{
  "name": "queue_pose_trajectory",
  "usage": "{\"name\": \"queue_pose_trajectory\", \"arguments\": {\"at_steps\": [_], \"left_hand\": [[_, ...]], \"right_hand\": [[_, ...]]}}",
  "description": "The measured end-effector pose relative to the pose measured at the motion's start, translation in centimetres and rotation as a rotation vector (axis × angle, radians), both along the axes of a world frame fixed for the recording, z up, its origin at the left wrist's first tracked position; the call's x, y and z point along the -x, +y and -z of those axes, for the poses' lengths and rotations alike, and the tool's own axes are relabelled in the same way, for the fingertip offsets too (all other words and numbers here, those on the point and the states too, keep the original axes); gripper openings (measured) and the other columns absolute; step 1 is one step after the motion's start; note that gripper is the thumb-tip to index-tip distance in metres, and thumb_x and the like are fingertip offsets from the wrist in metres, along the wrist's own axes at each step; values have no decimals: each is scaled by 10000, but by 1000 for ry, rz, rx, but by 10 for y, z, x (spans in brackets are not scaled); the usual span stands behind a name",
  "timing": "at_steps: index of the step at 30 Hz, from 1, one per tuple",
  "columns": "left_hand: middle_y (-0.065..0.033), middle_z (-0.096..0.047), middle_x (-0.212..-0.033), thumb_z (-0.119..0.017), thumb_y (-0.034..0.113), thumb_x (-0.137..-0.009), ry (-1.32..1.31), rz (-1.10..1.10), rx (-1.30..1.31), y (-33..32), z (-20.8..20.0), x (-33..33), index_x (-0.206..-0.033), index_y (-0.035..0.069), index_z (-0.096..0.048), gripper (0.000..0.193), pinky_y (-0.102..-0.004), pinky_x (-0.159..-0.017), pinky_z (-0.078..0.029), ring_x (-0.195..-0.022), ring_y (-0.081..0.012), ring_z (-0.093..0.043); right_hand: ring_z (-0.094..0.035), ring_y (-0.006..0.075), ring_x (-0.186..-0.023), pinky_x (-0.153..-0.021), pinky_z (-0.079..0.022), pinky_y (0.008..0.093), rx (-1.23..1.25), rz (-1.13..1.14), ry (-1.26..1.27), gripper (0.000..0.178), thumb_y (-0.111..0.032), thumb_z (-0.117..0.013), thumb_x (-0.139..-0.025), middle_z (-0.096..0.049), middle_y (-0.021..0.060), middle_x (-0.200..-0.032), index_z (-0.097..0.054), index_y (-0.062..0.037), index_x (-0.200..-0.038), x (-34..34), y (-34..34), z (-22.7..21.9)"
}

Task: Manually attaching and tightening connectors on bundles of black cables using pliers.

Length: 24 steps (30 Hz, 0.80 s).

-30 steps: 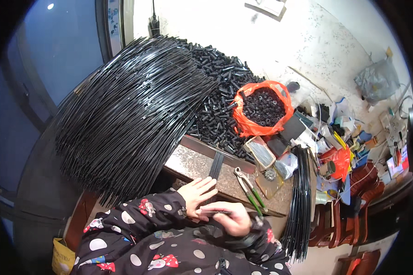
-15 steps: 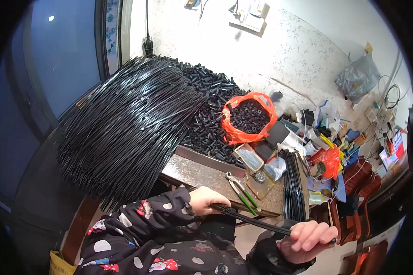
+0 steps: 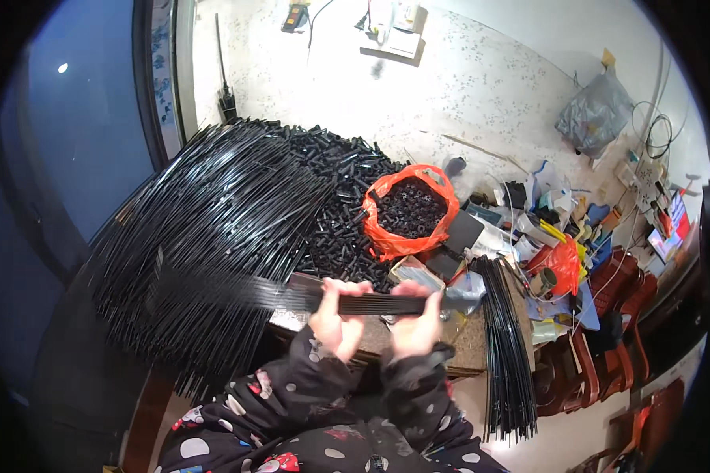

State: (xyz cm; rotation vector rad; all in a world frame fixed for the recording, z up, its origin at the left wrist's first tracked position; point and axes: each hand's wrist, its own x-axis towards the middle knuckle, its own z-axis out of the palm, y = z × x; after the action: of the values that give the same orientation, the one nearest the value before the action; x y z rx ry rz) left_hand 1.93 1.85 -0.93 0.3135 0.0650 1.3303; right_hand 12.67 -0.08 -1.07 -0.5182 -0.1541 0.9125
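Observation:
Both hands hold one flat bundle of thin black rods [image 3: 383, 304] level above the table's front edge. My left hand [image 3: 341, 325] is closed round it near the middle, with the thumb in front. Close by, my right hand [image 3: 416, 327] is closed on its right part. The bundle's left end is smeared by motion and lies across a large heap of long, glossy black rods [image 3: 221, 197]. Behind my hands, many short black tubes [image 3: 335, 229] are piled. A red plastic bag [image 3: 383, 240] with rolled-down sides holds small black parts.
A second bundle of black rods [image 3: 506, 355] hangs over the table's [image 3: 471, 356] right front edge. Boxes, bags and tools clutter the right side, with a small tin [image 3: 543, 281] among them. Reddish-brown chairs [image 3: 596, 355] stand at right. A grey bag [image 3: 596, 114] hangs on the wall.
Both hands have risen and come closer together over the table edge, my right hand moving left. The bundle has swung up level, its left end now over the heap. The view has shifted slightly.

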Motion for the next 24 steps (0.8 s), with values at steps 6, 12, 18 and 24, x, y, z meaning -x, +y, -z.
{"name": "queue_pose_trajectory", "arguments": {"at_steps": [6,12,18,24], "left_hand": [[-117,-536,-1120,-454,246,-900,583,784,-254,-29,-7,2,-1184,-5,-456,379,-308,-892,-395,-1037,-199,-509],[-153,-617,-847,-652,300,-766,838,-536,-1215,14,-89,38,-903,-53,-605,382,-330,-725,-470,-814,-261,-598],[-73,-632,-937,-592,135,-804,1219,-98,-1177,92,-39,21,-997,54,-594,210,-401,-954,-334,-964,-196,-573],[-65,-646,-936,-559,168,-840,1075,443,-1245,112,-38,20,-947,59,-627,166,-463,-1026,-181,-937,-172,-590]], "right_hand": [[-446,94,-533,-576,-450,278,-207,168,-260,284,-344,-454,-894,-463,-7,-626,-509,-65,-899,-39,0,-74],[-529,184,-521,-565,-493,349,-254,-135,-841,220,-171,-389,-918,-535,107,-625,-500,15,-951,-12,-7,-26],[-513,130,-643,-637,-442,268,58,-643,-777,194,-143,-389,-910,-529,56,-719,-496,8,-970,16,8,79],[-583,171,-815,-748,-468,277,-131,-566,-394,365,-288,-485,-875,-600,115,-896,-481,27,-1060,-4,45,101]]}}
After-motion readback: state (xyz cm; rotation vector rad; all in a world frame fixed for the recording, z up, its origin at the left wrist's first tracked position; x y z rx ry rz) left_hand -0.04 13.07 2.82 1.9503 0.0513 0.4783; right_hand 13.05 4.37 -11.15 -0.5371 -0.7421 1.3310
